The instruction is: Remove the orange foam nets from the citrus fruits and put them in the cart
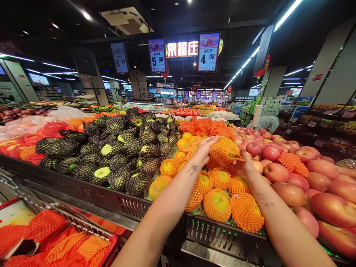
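Note:
Between my two hands is an orange foam net sleeve that looks to have a fruit inside, held above the pile of oranges. My left hand grips its left side, with the fingers closed along the top edge. On the other side, my right hand has its fingers closed at the sleeve's right end; part of these fingers is hidden behind the net. Below lie several oranges in the same orange nets, packed in a black slotted crate.
Green fruits in black nets fill the display at left. Red apples are heaped at right. Orange-red nets lie behind the oranges. A cart with a red rim holds loose nets at lower left. A person bends over at right.

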Available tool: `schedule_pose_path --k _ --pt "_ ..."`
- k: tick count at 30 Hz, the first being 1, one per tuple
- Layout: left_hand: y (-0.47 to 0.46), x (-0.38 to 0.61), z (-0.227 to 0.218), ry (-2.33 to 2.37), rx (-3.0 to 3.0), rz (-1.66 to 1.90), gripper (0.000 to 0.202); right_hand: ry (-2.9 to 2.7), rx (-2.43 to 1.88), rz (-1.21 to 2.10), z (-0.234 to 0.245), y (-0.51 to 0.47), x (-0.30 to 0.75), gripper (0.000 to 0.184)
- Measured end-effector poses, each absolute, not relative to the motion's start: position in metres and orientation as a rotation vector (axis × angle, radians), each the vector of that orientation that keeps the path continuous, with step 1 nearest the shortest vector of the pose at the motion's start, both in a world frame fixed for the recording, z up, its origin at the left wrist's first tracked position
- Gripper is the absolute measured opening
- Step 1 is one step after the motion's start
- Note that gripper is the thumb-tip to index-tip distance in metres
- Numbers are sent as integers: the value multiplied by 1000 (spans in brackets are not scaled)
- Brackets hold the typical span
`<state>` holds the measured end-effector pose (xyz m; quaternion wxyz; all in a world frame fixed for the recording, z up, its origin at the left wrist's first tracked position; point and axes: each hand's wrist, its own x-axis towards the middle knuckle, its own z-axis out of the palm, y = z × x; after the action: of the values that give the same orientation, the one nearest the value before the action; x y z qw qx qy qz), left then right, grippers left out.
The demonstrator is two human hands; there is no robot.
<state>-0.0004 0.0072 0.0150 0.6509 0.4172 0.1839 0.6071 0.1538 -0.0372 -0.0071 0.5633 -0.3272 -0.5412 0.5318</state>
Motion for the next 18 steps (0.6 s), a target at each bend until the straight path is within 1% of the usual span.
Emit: schedule_pose_path --k 2,4,6,8,10,13,14,15,18 --pt "12 -4 14 451 908 1393 17 -1326 -763 1284 -8 -39 154 78" --pt "15 -7 13 508 889 1411 14 -1356 -781 1280 -8 -41 152 74" --pt "16 -9 13 558 897 1409 13 -1360 -808 1257 -6 -43 150 69" --pt "15 -10 13 567 911 1392 15 -1372 -814 1236 -5 -44 149 67" --pt "13 -10 14 540 925 1376 21 -1431 -795 1210 -6 -42 149 76" --pt "10 -10 16 479 932 1416 29 -1568 -808 1136 -8 -39 150 96" --pt "10 -10 17 460 932 1445 30 -1605 -823 1118 -8 -38 150 99" --pt "9 -10 17 445 930 1476 30 -1633 -838 1111 -9 -38 150 98" --pt "9 -10 18 430 932 1544 31 -1677 -828 1150 -8 -39 150 85"
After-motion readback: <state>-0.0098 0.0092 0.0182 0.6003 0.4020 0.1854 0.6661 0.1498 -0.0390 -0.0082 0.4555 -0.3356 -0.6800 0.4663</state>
